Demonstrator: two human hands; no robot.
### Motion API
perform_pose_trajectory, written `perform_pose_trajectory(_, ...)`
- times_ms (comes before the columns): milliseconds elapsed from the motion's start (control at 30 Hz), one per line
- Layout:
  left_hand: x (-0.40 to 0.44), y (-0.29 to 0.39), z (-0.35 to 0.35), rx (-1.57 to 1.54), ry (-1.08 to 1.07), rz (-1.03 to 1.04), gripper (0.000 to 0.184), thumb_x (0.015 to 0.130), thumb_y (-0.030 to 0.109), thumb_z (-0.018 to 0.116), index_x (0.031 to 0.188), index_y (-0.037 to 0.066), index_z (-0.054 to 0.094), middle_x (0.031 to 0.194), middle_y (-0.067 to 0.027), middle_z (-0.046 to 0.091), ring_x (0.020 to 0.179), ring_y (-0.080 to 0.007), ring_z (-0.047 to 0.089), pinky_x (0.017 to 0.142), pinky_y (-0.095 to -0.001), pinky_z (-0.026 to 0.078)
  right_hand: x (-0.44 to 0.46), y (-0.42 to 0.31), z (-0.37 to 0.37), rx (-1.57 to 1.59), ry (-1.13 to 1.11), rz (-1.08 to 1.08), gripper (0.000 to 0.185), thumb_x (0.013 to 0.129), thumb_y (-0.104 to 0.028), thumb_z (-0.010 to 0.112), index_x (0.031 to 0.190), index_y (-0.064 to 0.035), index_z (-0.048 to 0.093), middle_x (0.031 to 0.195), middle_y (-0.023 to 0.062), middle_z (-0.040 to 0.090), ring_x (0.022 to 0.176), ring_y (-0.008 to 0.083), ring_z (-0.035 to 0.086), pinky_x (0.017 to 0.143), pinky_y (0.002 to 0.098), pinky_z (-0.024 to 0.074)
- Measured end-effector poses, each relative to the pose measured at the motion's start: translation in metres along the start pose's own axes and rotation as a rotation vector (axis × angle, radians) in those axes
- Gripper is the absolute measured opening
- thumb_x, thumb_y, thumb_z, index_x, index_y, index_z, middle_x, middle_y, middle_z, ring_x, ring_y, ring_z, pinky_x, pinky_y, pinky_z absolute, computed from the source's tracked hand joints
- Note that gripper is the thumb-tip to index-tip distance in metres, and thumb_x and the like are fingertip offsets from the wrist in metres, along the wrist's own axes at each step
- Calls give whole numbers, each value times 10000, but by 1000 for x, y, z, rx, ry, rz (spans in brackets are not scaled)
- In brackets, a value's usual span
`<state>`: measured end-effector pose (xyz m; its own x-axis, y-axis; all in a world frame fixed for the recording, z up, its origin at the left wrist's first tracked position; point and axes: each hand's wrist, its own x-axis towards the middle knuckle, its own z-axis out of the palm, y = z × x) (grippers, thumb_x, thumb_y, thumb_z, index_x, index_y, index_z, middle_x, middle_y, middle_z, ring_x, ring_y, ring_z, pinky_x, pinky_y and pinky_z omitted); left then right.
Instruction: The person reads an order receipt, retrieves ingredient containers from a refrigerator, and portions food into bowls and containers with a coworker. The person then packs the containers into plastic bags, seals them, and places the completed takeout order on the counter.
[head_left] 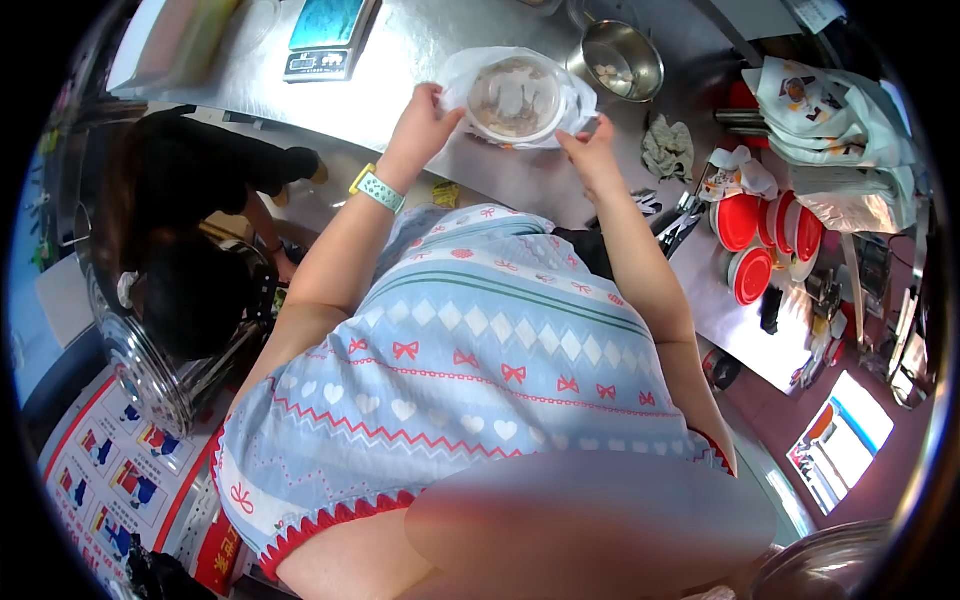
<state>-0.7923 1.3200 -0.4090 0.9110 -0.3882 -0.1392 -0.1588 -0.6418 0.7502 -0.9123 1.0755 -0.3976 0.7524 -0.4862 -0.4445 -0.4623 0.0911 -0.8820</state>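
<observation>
A round takeaway container [515, 97] with a translucent lid sits inside a white plastic bag [455, 72] on the steel counter. The bag lies opened around the container's sides. At its left edge, my left hand [428, 122] has its fingers closed on the plastic. My right hand [592, 155] pinches the bag's lower right edge, thumb against fingers. What is in the container shows only as a brownish blur through the lid.
Behind the bag to the right stands a steel pot [622, 62] with pale pieces inside. A digital scale [325, 35] is at the back left, and a crumpled cloth [667, 148] lies right. Red lids [750, 275] sit farther right. Another person [190, 230] bends down at my left.
</observation>
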Motion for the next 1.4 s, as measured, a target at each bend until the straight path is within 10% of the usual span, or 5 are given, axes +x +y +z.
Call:
perform_pose_trajectory(267,44,16,-36,-1041,-41,-226,221,949,192,530,1076,20,583,794,9,543,659,-94,479,605,-224,407,20,-17,-28,-55,59,-157,292,855,-108,546,1114,24,569,932,106,637,816,161,602,696,294,494)
perform_pose_trajectory(567,31,122,-36,518,698,578,255,831,127,599,1070,41,575,909,-108,610,876,-283,602,816,-364,476,88,-70,4,-334,-112,-184,412,803,-300,649,1058,21,609,898,99,662,789,193,625,734,309,491)
perform_pose_trajectory(700,56,106,41,364,-255,498,318,756,114,647,1066,53,606,1066,-138,610,1035,-358,576,855,-451,486,83,-81,12,51,-108,-239,286,852,-239,583,1018,-7,592,834,45,614,686,155,550,660,282,460)
perform_pose_trajectory(900,83,63,61,830,-178,670,499,762,189,655,1167,-70,518,1082,-267,586,1031,-410,571,884,-433,484,26,-93,21,-755,742,-936,447,805,-110,588,1236,-40,497,1079,173,590,1002,336,582,888,410,452)
perform_pose_trajectory(1400,124,71,16,453,57,467,452,775,94,614,1198,-14,498,1089,-206,577,1076,-400,545,938,-450,444,42,-36,114,-987,-191,-691,355,815,-93,504,1156,-14,562,1112,238,592,1086,381,549,917,478,447)
